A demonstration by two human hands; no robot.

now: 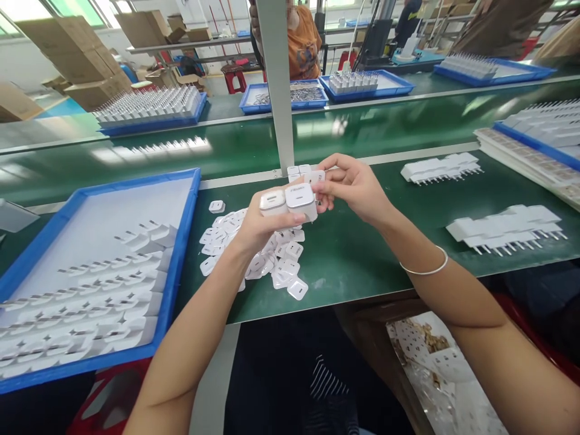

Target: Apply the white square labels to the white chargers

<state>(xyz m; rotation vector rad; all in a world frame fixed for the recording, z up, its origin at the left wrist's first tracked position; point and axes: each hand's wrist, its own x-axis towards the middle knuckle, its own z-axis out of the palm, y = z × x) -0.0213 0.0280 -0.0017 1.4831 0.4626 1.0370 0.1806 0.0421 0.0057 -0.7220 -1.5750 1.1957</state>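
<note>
My left hand point(259, 225) is wrapped around two white charger plugs point(301, 196), their slotted end faces turned up. Between the fingertips of my right hand point(356, 188) is a small white cover plate point(315, 177), held right beside the chargers; whether it touches them I cannot tell. Below my left hand, a loose pile of white slotted cover plates point(285, 269) covers part of the green table. Small stacks of similar plates point(299, 171) lie behind the hands, and another little stack point(217, 206) sits left of the pile.
On the left, a blue-rimmed tray point(183, 241) holds rows of white chargers with pins up. Rows of chargers point(507, 226) lie on their sides at right. A metal post point(278, 90) rises ahead. Across the line are more trays point(367, 84) and a person in orange point(303, 45).
</note>
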